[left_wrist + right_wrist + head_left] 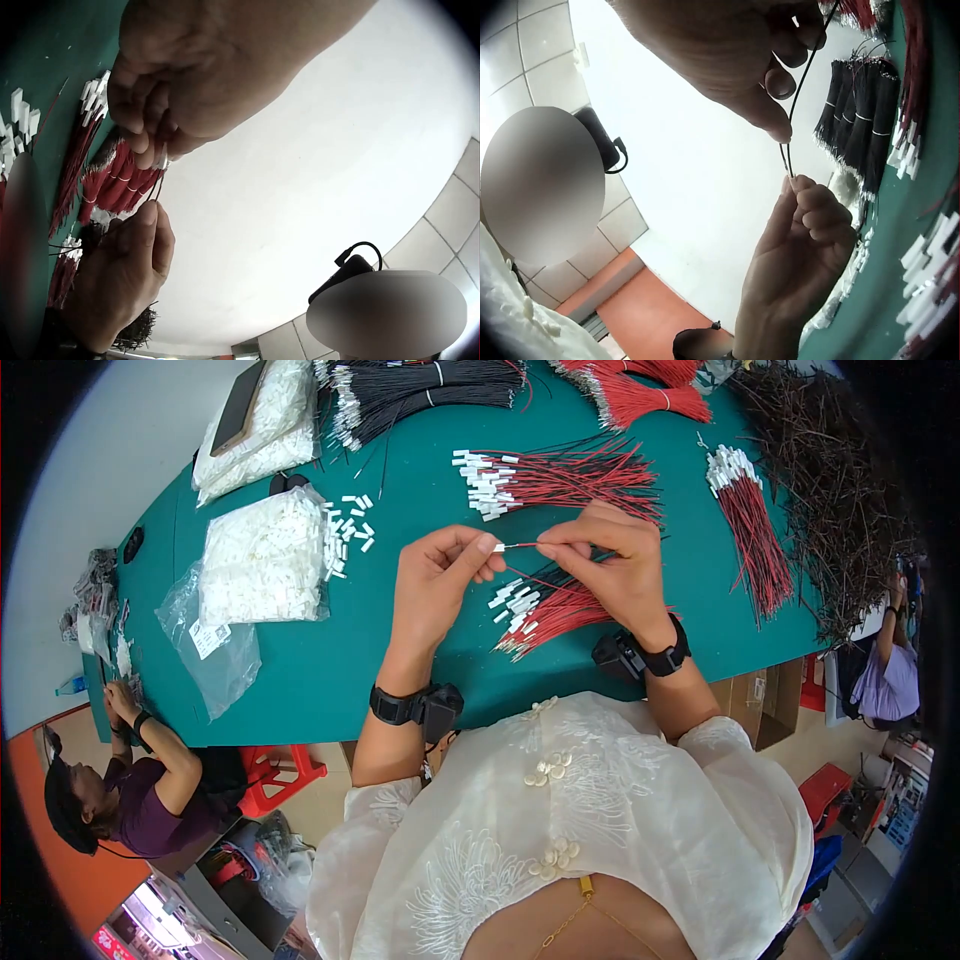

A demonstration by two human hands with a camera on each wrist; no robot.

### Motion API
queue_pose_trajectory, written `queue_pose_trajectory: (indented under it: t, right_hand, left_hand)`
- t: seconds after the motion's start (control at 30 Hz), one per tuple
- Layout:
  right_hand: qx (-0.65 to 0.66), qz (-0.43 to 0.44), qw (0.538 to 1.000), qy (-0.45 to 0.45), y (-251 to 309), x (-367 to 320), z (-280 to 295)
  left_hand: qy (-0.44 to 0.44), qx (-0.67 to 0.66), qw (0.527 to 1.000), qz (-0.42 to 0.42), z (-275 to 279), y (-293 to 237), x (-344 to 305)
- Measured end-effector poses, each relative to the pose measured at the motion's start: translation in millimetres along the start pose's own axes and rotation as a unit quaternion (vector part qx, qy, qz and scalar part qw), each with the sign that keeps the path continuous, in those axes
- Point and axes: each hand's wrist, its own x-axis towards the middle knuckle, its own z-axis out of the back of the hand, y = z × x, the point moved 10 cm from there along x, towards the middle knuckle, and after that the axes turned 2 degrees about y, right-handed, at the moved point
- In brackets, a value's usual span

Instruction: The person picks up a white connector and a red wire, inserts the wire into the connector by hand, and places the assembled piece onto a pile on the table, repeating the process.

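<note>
White connector observed above the green tabletop, pinched between thumb and fingers of the left hand. Right hand: fingers pinching the thin wires that run from it. Red-and-black wire bundle noted beyond the hands; bag of white pieces lies left of both

You hold a small white connector housing in your left hand; in the head view, its thin wires, red showing, run toward three o'clock, pinched by your right hand.
</note>
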Motion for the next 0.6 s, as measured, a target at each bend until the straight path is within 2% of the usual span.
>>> queue_pose_trajectory:
  t: [0.3,0.6]
  right_hand:
    - [-0.021,0.012,1.000,0.009,2,0,3]
    - [-0.050,0.066,0.996,0.019,15,0,-3]
  left_hand:
    - [0.005,-0.012,1.000,0.015,0,3,1]
    - [0.010,0.004,1.000,0.028,-2,5,0]
